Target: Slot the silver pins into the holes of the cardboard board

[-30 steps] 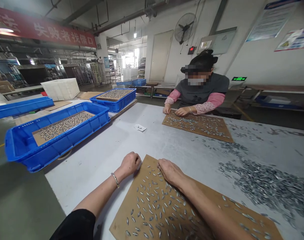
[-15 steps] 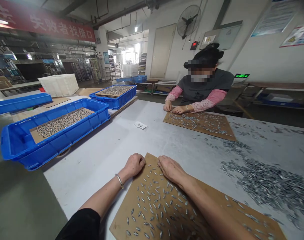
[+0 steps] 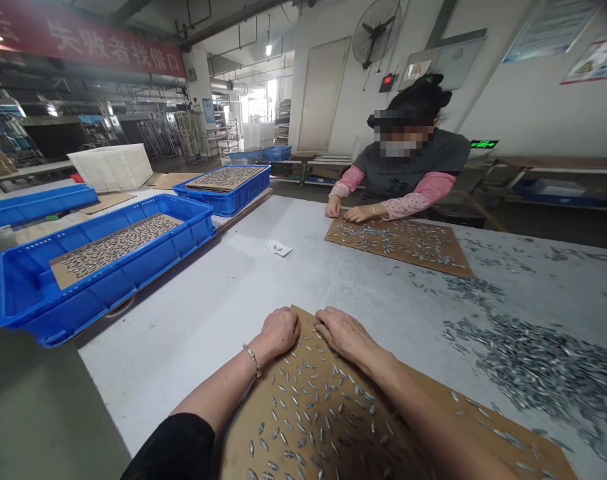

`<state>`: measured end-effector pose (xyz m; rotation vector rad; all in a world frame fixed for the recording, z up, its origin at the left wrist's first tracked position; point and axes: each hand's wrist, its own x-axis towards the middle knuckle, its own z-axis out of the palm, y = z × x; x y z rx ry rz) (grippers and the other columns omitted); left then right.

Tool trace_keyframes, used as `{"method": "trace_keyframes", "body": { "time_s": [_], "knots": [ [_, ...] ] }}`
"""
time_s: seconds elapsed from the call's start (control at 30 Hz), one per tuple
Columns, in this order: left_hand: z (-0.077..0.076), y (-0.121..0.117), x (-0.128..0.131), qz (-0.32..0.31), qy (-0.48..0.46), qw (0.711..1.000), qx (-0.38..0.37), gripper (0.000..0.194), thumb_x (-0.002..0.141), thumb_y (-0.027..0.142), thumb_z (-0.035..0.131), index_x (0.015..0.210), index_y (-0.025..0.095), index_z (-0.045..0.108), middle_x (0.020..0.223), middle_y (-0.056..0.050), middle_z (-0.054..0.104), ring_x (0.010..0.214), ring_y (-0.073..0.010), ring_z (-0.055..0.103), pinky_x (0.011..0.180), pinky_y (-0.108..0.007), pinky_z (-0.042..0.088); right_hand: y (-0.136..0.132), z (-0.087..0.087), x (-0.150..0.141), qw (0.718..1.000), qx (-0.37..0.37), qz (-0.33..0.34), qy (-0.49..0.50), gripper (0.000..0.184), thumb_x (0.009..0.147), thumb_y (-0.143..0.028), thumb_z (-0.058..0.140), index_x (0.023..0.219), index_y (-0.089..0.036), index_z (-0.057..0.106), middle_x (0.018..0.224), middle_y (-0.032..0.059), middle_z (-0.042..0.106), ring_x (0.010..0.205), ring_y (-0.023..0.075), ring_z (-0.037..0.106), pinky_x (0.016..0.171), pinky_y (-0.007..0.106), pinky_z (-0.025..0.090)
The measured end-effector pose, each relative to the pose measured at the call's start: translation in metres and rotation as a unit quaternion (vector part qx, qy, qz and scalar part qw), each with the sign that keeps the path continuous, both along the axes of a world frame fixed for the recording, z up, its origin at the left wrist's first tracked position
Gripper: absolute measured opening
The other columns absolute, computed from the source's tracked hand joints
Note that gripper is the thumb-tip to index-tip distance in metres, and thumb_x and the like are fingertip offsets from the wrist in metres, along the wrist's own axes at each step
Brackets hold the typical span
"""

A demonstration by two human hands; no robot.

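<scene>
A brown board [image 3: 310,400] lies in front of me, with many small silvery leaf-shaped metal pieces [image 3: 303,420] spread over it in loose rows. My left hand [image 3: 282,329] is at its far left corner, fingers curled together over the edge. Just right of it, my right hand [image 3: 344,335] is above the board's far edge, fingertips pinched. Whatever is between the fingers of either hand is hidden. My right forearm crosses the board and covers part of it.
A heap of the same metal pieces [image 3: 548,367] lies on the white table [image 3: 203,320] at right. Across from me, a co-worker [image 3: 408,153] handles pieces on another board [image 3: 398,247]. Blue crates [image 3: 108,280] with filled boards stand left. A white paper scrap [image 3: 278,249] lies mid-table.
My left hand has moved right, in over the board's corner and closer to my right hand. The right hand has shifted only slightly, its fingers more bent. The view has tilted a little.
</scene>
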<state>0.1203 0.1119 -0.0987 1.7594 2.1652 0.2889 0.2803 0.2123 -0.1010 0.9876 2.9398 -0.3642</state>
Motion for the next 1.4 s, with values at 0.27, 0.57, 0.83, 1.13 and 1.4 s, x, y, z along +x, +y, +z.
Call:
{"method": "trace_keyframes", "body": {
  "time_s": [0.27, 0.57, 0.83, 1.13, 1.4],
  "knots": [
    [-0.006, 0.009, -0.004, 0.009, -0.030, 0.999, -0.010, 0.020, 0.097, 0.016, 0.051, 0.093, 0.016, 0.070, 0.101, -0.013, 0.075, 0.093, -0.0248, 0.071, 0.077, -0.030, 0.051, -0.007, 0.001, -0.017, 0.998, 0.001, -0.008, -0.055, 0.033, 0.108, -0.024, 0.037, 0.109, -0.014, 0.068, 0.111, 0.0171, 0.071, 0.102, 0.0265, 0.066, 0.079, 0.033, 0.039],
    [-0.011, 0.006, -0.004, 0.029, -0.049, 0.998, 0.015, 0.022, 0.101, 0.019, 0.046, 0.104, 0.016, 0.068, 0.107, -0.013, 0.073, 0.096, -0.0245, 0.068, 0.082, -0.032, 0.050, -0.005, -0.013, -0.022, 0.999, -0.016, -0.009, -0.039, 0.030, 0.107, -0.024, 0.038, 0.110, -0.015, 0.067, 0.114, 0.0176, 0.070, 0.102, 0.0264, 0.066, 0.081, 0.033, 0.040],
    [-0.009, 0.005, -0.006, 0.046, -0.083, 0.995, 0.037, 0.025, 0.104, 0.023, 0.045, 0.096, 0.016, 0.068, 0.103, -0.012, 0.074, 0.093, -0.0240, 0.068, 0.082, -0.032, 0.051, 0.003, -0.010, -0.008, 0.998, -0.047, -0.010, 0.037, 0.030, 0.108, -0.027, 0.037, 0.105, -0.019, 0.066, 0.108, 0.0102, 0.070, 0.101, 0.0209, 0.064, 0.085, 0.028, 0.042],
    [0.003, -0.030, -0.015, 0.082, -0.120, 0.985, 0.088, 0.028, 0.100, 0.016, 0.044, 0.096, 0.016, 0.071, 0.110, -0.011, 0.076, 0.098, -0.0215, 0.068, 0.086, -0.030, 0.052, -0.004, -0.013, -0.017, 0.999, -0.031, -0.009, 0.018, 0.020, 0.102, -0.024, 0.049, 0.104, -0.018, 0.068, 0.107, 0.0105, 0.070, 0.100, 0.0218, 0.064, 0.083, 0.029, 0.041],
    [0.006, -0.053, 0.025, 0.004, -0.056, 0.998, 0.011, 0.018, 0.092, 0.021, 0.057, 0.089, 0.018, 0.075, 0.102, -0.012, 0.076, 0.097, -0.0259, 0.070, 0.085, -0.033, 0.054, -0.012, -0.001, 0.000, 0.998, -0.023, -0.029, 0.047, 0.022, 0.102, -0.024, 0.048, 0.101, -0.021, 0.069, 0.105, 0.0080, 0.070, 0.101, 0.0216, 0.064, 0.085, 0.028, 0.041]
  ]
}}
